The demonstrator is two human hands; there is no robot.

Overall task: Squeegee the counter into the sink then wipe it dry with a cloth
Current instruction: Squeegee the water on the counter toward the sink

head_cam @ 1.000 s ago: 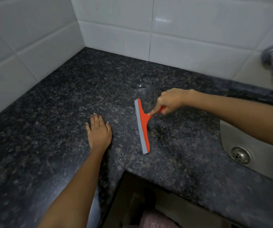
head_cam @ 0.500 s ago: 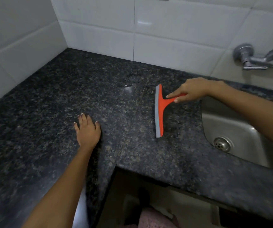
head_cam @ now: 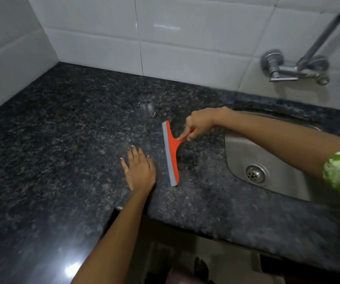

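An orange squeegee (head_cam: 171, 154) with a grey rubber blade rests blade-down on the dark speckled granite counter (head_cam: 62, 140), just left of the steel sink (head_cam: 267, 160). My right hand (head_cam: 201, 123) grips its short orange handle from the sink side. My left hand (head_cam: 139, 171) lies flat on the counter, fingers spread, a little to the left of the blade. A small patch of water (head_cam: 146, 107) glistens on the counter behind the squeegee. No cloth is in view.
A chrome wall tap (head_cam: 294, 68) with a curved spout hangs above the sink, whose drain (head_cam: 255, 174) shows at the bottom. White tiled walls (head_cam: 185, 37) close the counter at the back and left. The counter's inner corner edge (head_cam: 120, 208) drops off near my left forearm.
The squeegee swept right toward the sink and has now come back left, close to my left hand. The view has shifted right, showing more of the sink and tap.
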